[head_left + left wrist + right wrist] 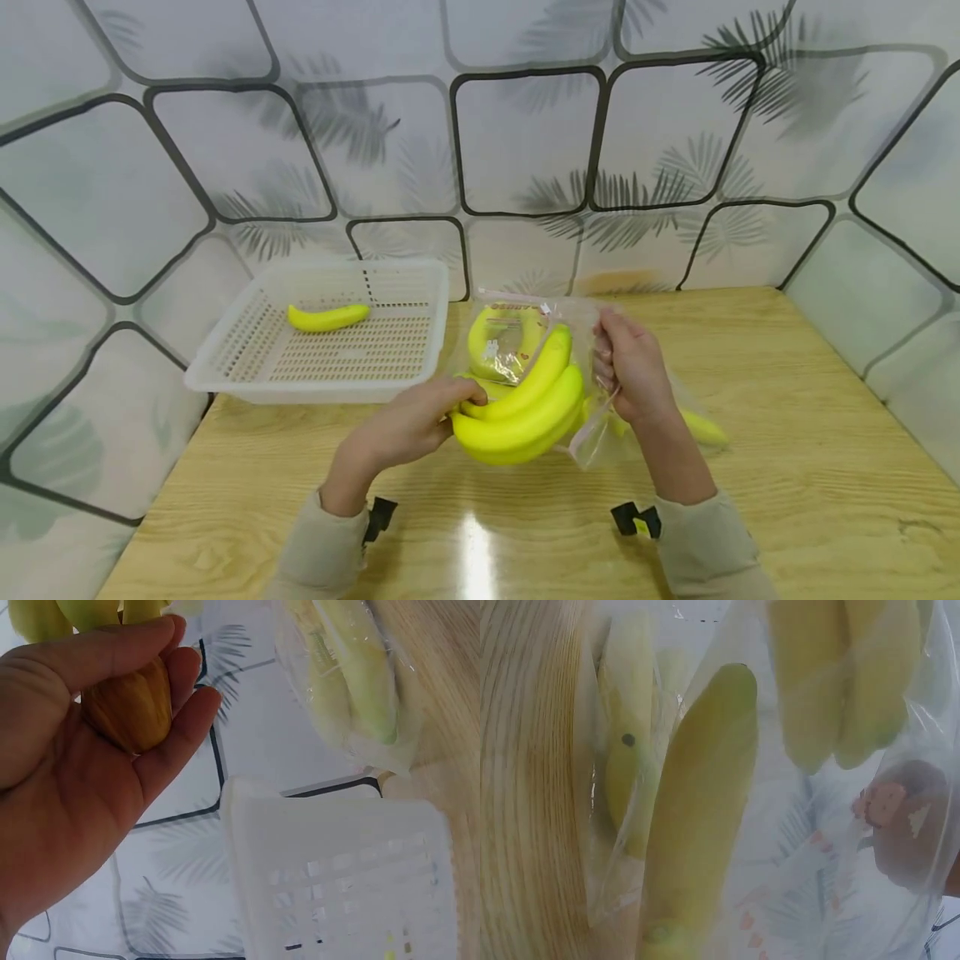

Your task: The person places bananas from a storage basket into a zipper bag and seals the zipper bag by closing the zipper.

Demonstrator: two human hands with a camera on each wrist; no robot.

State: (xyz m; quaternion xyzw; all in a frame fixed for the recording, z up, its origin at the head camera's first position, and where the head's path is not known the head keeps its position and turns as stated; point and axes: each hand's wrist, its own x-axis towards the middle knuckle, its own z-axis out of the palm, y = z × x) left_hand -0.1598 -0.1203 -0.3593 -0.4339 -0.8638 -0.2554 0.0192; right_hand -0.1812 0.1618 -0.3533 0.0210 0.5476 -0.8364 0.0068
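Note:
My left hand (408, 417) grips a bunch of yellow bananas (525, 421) by its brown stem (131, 712), with thumb and fingers wrapped round it. Clear film of a printed zip bag (573, 308) is bunched in my right hand (633, 362), which pinches it near the mouth. The bunch's tips overlap the bag in the head view. A single banana (703, 429) shows through film beyond my right wrist. Seen through the plastic in the right wrist view, a banana (705, 802) stands close to the camera.
Behind the bunch lies another printed clear bag with bananas (480, 337). A white perforated plastic basket (315, 390) stands at the back left with one banana (328, 317) in it. Patterned fabric walls (525, 150) enclose the wooden table (810, 467) at the back and sides.

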